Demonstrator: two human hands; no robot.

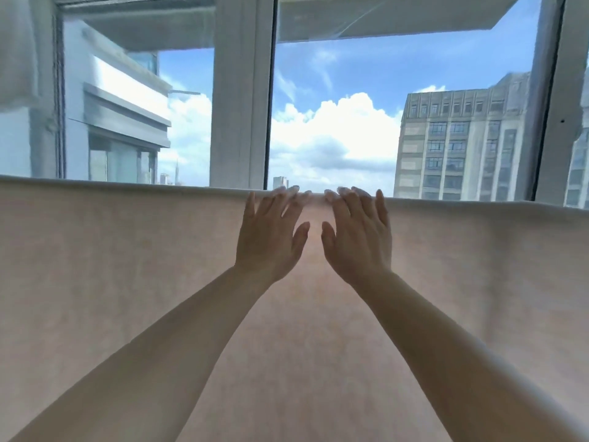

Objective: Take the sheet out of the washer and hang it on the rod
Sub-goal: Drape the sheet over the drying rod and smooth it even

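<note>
Behind everything stands a big window [334, 90] with white frames, and through it one sees blue sky, white clouds and tall buildings [459, 141] on both sides. Below the window, a pale pink sheet [127, 282] fills the whole lower half of the view. It hangs already over the rod, which itself is hidden under the fold, so only the straight top edge of the cloth shows where the rod runs, from the left border to the right border. The cloth looks smooth and spread wide, probably so that air can reach it and it dries evenly. The washer is not in view.

Two bare forearms reach up from the bottom corners toward the middle of the top edge. The left hand [271, 234] lies flat against the sheet with its fingers straight and a little spread, the tips reaching the fold. The right hand [357, 237] is just beside it in the same way, flat, fingers straight and apart, pinching nothing. The fingertips are a little blurred. I judge that both hands press and smooth the cloth at the center, maybe to slide outward after, so the task looks nearly finished
</note>
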